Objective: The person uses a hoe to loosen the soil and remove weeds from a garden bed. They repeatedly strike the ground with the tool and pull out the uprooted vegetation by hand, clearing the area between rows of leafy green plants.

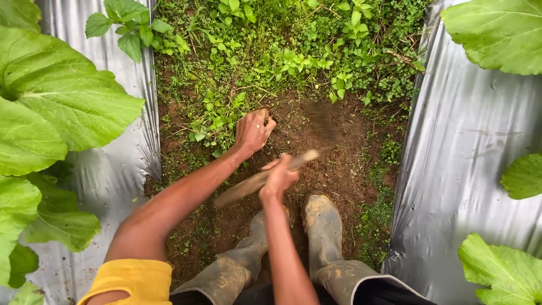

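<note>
Nearest me: a yellow sleeve on my left arm and two muddy rubber boots planted on the bare soil of the furrow.
Right hand: fingers closed tight round the wooden handle of a small hoe; I grip about mid-shaft.
Hoe blade: blurred in mid-swing, just above the cleared brown soil, ahead of my boots.
Left hand: fingers curled down into the weeds at the edge of the cleared patch, seemingly pinching a clump; what exactly it grips I cannot tell.
Furrow: green weeds cover the far half; the near half is scraped bare.
Sides: silver plastic mulch walls both beds, with broad leafy plants overhanging.
Doing it well, as I judge: I keep the blade shallow and landing well apart from my left fingers, steer it between the mulch sheets without nicking them, and hold the clump taut so roots lift clean.
</note>
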